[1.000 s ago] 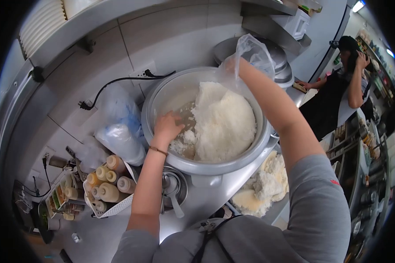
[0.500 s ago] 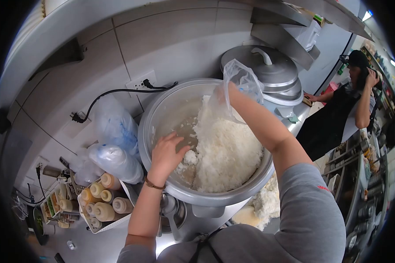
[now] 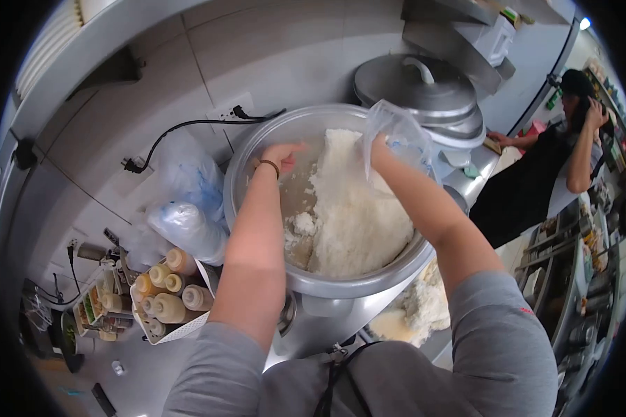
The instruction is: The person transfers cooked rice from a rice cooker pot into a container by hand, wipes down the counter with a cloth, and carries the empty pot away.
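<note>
A big round metal pot (image 3: 238,198) holds a mound of white cooked rice (image 3: 365,226), heaped toward its right side. My left hand (image 3: 285,158) is over the far left of the pot, with a bracelet at the wrist. One finger stretches right toward the rice, and nothing shows in that hand. A clear plastic bag (image 3: 396,132) covers my right hand (image 3: 379,149) at the far right of the mound. Inside the bag my right fingers are hidden. Small rice clumps (image 3: 303,224) lie on the pot's bare left floor.
A white basket of squeeze bottles (image 3: 177,299) and bundled plastic bags (image 3: 188,219) stand left of the pot. Lidded metal pots (image 3: 417,83) are behind right. More rice (image 3: 428,306) lies below the pot's right side. A co-worker (image 3: 542,167) stands at right.
My left hand has moved from the near-left rice clumps up to the far left of the pot. The bagged right hand has shifted slightly right in view. The view has tilted a little.
</note>
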The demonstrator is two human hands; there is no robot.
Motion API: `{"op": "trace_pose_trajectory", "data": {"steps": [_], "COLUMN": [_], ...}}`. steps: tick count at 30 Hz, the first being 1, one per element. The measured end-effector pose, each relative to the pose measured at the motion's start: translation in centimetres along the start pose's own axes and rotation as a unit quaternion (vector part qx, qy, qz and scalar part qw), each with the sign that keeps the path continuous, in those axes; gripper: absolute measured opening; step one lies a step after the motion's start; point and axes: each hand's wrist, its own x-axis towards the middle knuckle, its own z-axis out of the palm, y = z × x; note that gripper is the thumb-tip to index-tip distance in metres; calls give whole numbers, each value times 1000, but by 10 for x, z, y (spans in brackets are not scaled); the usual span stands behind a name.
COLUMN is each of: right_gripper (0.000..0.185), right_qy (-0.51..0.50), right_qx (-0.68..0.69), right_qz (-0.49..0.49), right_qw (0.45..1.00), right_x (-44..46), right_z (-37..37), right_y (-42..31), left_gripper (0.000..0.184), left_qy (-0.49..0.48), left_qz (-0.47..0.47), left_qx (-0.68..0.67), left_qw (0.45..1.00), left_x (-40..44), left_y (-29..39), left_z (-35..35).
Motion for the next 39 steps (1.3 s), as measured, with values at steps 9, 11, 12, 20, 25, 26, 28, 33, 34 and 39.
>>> {"op": "trace_pose_trajectory", "data": {"steps": [9, 11, 12, 20, 25, 26, 28, 33, 34, 39], "right_gripper": [23, 22, 22, 21, 21, 21, 21, 21, 20, 22], "right_qy": [133, 142, 145, 201, 365, 487, 481, 358, 364, 452], "right_qx": [589, 735, 778, 514, 288, 213, 222, 462, 428, 234], "right_qz": [19, 26, 28, 39, 53, 47, 70, 51, 60, 88], "right_qw": [797, 662, 610, 833, 884, 846, 845, 810, 825, 857], "right_x": [3, 2, -3, -36, -34, -54, -82, -156, -191, -355], "right_z": [92, 101, 95, 34, 40, 23, 5, 54, 44, 38], "right_y": [16, 14, 13, 15, 31, 34, 51, 132, 133, 110], "left_gripper": [67, 51, 51, 50, 48, 48, 49, 47, 44, 23], "left_qy": [-108, -194, -194, -174, -109, -113, -116, -113, -106, -303], "left_qz": [-92, -39, -42, 93, 218, 214, 243, 348, 374, 336], "left_qx": [-319, -417, -417, -351, -241, -238, -239, -204, -209, -211], "left_qw": [937, 887, 887, 915, 940, 941, 933, 908, 897, 866], "left_x": [43, 24, 26, 16, -29, -43, -72, -135, -146, -221], "left_y": [-40, -33, -35, -4, 45, 52, 66, 87, 89, 80], "left_z": [35, 40, 37, 33, 24, 24, 26, 80, 98, 213]}}
